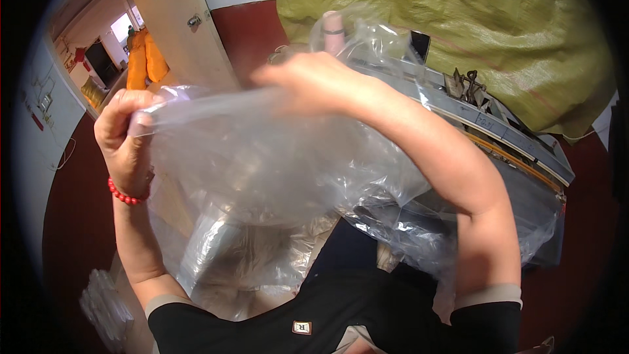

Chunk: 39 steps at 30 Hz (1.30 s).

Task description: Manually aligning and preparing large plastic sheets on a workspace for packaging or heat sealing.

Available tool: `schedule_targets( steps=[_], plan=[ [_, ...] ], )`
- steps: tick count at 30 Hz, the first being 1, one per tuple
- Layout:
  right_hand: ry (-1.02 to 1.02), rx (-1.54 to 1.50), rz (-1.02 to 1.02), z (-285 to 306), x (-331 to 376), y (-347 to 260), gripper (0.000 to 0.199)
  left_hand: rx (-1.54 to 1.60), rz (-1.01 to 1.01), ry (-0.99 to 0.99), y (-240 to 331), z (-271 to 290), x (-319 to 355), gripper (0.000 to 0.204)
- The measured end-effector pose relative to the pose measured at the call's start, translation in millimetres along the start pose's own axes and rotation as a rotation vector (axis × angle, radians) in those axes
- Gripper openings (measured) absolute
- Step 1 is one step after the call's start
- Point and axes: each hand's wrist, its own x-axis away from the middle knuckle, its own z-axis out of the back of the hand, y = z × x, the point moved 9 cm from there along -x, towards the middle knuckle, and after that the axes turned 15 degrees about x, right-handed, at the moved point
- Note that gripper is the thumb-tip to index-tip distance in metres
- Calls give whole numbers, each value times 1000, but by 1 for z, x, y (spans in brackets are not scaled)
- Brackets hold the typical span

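Observation:
A large sheet of clear plastic film (242, 151) is stretched between my raised hands in front of my chest. My left hand (126, 124), with a red bead bracelet at the wrist, is closed on its left edge, fingers curled round and thumb pressing. My right hand (308, 82) reaches across to the upper middle beside the film's top edge. It is smeared by motion, so its fingers cannot be made out. The film hangs in folds below and spreads to the right under my right forearm.
Folded clear plastic (223, 249) lies in front of me, with more stacked plastic (105, 305) at lower left. A long metal-edged bench (504, 134) runs along the right, bearing a rusty metal piece (468, 85). A pink roll (333, 31), a yellow-green tarp (445, 19) and an open door (177, 19) stand beyond.

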Motion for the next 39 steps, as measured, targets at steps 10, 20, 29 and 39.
schedule_targets(
  steps=[10, 20, 29, 39],
  plan=[
    [792, 447, -753, 150, 138, 176, 22, -1104, 141, 618, -26, 202, 54, 28],
    [-736, 256, -186, -97, 245, 97, 13, -936, 1455, -1343, -127, 31, 490, 57],
    [32, 375, -331, -6, 308, 93, 38, 216, 812, -852, -106, -231, 174, 19],
    [165, 553, -385, 45, 396, 69, 26, 815, 866, -1028, -112, -521, 89, 24]
  ],
)
